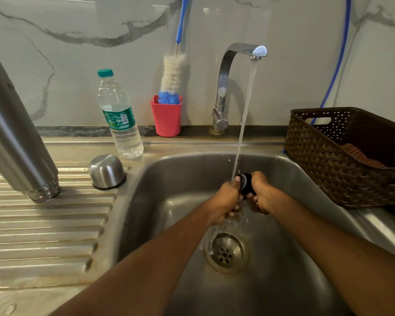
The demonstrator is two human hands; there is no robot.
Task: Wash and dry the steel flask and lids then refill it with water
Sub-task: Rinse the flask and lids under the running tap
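Over the sink bowl (169,169), both my hands hold a small black inner lid (248,183) under the running stream from the tap (242,51). My left hand (226,199) grips its left end with the thumb on the rim. My right hand (263,195) wraps its right side. The steel flask (16,133) stands upside down, mouth on the ribbed draining board (43,224) at the left. The steel cup lid (107,171) sits upside down beside it.
A plastic water bottle (119,115) with a green cap stands behind the sink. A red cup (166,117) holds a bottle brush (172,76). A brown woven basket (342,156) sits at the right with a cloth inside. The drain (226,253) lies below my hands.
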